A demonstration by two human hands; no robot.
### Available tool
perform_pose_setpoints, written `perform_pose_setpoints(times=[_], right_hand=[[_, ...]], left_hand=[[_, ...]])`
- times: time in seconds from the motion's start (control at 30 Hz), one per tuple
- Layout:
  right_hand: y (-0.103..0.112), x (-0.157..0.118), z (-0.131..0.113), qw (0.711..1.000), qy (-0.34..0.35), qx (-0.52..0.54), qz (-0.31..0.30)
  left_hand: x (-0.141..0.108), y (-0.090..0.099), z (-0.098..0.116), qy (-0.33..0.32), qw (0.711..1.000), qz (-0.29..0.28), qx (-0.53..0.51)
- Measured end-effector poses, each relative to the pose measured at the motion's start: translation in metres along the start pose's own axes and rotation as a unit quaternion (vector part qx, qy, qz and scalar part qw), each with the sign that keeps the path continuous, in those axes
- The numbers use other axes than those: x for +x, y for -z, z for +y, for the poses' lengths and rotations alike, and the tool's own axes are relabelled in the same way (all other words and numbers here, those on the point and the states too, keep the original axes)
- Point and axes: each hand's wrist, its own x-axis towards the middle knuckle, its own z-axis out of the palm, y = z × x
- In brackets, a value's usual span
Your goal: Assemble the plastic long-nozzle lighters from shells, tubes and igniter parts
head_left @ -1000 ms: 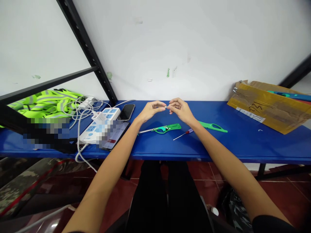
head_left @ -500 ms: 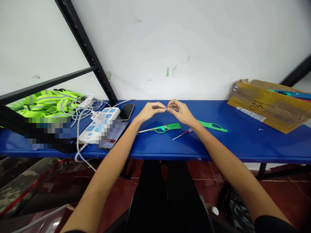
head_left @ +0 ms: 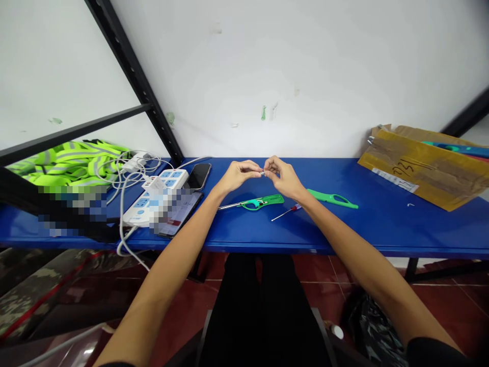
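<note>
My left hand (head_left: 240,175) and my right hand (head_left: 281,175) meet fingertip to fingertip above the blue table. Both are closed in a pinch on one tiny whitish part (head_left: 262,173), too small to name and mostly covered by fingers. Just below them lies a green lighter half (head_left: 269,199), opened up, with a long metal tube pointing left and its inner parts showing. A small screwdriver (head_left: 287,211) rests under my right wrist, its tip toward the lower left. Partly behind my right forearm is the loose green lighter shell (head_left: 334,198).
At left stand a white power strip (head_left: 173,178) with cables and two phones, one a black phone (head_left: 198,176). A taped cardboard box (head_left: 416,168) sits at right, near a tiny metal bit (head_left: 410,204). Bright yellow reflective straps (head_left: 76,163) lie beyond the black shelf post (head_left: 133,76).
Hardly anything differs. My fingertips still meet at the same spot, with only a slight shift of the hands and forearms. The lighter halves and screwdriver stay in place.
</note>
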Motion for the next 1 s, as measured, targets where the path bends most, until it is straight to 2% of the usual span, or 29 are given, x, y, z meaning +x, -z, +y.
perform_pose_setpoints(times=[0.2,0.4,0.5,0.63,0.7,0.83,0.93,1.0], right_hand=[[0.010,0.007,0.007,0.999,-0.015,0.039,-0.015],[0.034,0.007,0.014,0.990,-0.041,0.113,-0.067],[0.025,0.005,0.010,0.984,-0.058,0.143,-0.088],[0.002,0.004,-0.003,0.980,-0.021,0.166,-0.106],[0.001,0.003,-0.004,0.983,-0.010,0.147,-0.106],[0.028,-0.008,0.011,0.989,-0.037,0.047,-0.132],[0.054,-0.026,0.025,0.986,-0.062,-0.051,-0.148],[0.062,-0.038,0.028,0.979,-0.053,-0.097,-0.170]], left_hand=[[0.000,0.003,0.009,0.001,1.000,-0.003,0.018],[-0.004,0.003,0.023,0.010,0.998,0.056,-0.022],[-0.005,-0.002,0.026,0.004,0.995,0.070,-0.068],[-0.005,-0.011,0.027,-0.004,0.994,0.013,-0.113],[-0.006,-0.011,0.026,-0.001,0.993,0.000,-0.115],[-0.006,-0.001,0.023,0.028,0.999,-0.002,-0.025],[-0.008,0.009,0.022,0.040,0.990,-0.060,0.118],[-0.011,0.013,0.020,0.057,0.976,-0.108,0.181]])
